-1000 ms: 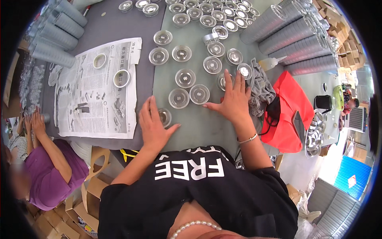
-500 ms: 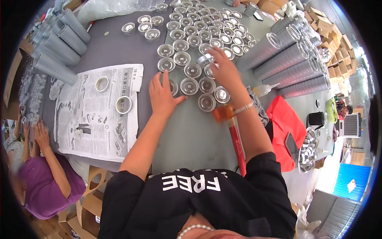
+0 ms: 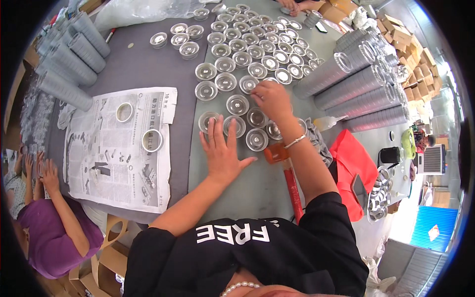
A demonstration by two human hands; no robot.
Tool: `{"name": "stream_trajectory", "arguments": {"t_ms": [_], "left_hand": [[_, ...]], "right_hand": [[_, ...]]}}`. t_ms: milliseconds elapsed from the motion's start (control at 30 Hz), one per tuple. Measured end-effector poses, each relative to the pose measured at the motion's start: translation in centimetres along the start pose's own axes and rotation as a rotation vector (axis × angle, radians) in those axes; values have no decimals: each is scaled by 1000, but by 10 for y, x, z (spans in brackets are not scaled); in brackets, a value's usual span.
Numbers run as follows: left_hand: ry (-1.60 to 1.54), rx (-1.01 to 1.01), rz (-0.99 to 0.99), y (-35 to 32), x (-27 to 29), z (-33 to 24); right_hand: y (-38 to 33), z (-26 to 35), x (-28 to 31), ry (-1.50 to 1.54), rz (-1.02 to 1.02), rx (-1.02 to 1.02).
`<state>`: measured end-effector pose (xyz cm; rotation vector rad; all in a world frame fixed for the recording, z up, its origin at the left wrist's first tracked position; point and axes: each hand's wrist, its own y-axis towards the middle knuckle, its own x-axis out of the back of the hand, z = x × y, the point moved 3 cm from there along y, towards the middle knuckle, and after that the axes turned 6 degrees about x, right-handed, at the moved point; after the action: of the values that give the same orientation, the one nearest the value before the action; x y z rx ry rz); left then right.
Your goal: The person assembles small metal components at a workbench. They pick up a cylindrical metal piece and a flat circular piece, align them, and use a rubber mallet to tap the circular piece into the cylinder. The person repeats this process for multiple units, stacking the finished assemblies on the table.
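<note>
Many shallow round metal dishes with clear rims (image 3: pixel 237 105) stand in loose rows on the table before me. My left hand (image 3: pixel 222 156) is spread, its fingertips at the near edges of two dishes, one at the left (image 3: pixel 210 121) and one beside it (image 3: pixel 234 126). Bent and drawn together are the fingers of my right hand (image 3: pixel 273 101), just right of another dish (image 3: pixel 248 84); whatever they pinch is hidden. Beneath my right forearm lies a mallet with an orange head (image 3: pixel 276 153) and a red handle (image 3: pixel 293 193).
Tall stacks of grey rings (image 3: pixel 341 81) rise at the right, near a squeeze bottle (image 3: pixel 327 122) and red cloth (image 3: pixel 352 158). Newspaper (image 3: pixel 118 168) with two rings lies left. More stacks (image 3: pixel 74 59) stand far left. Co-workers' hands show at left (image 3: pixel 48 175) and far edge (image 3: pixel 293 7).
My left hand has moved nearer and to the right, fingers spreading wider. My right hand has shifted slightly nearer, and the tilted dish by its fingers now stands flat.
</note>
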<state>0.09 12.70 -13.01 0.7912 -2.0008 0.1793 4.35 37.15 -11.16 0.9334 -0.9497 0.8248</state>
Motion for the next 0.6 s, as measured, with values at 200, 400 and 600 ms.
{"name": "stream_trajectory", "arguments": {"t_ms": [200,400,600], "left_hand": [[53,95,-34,1,10,18],[61,166,38,15,-4,7],[128,206,-29,59,-25,5]], "right_hand": [[-39,1,43,-50,14,-202],[-107,14,43,-141,325,-510],[-73,12,28,-62,327,-686]]}}
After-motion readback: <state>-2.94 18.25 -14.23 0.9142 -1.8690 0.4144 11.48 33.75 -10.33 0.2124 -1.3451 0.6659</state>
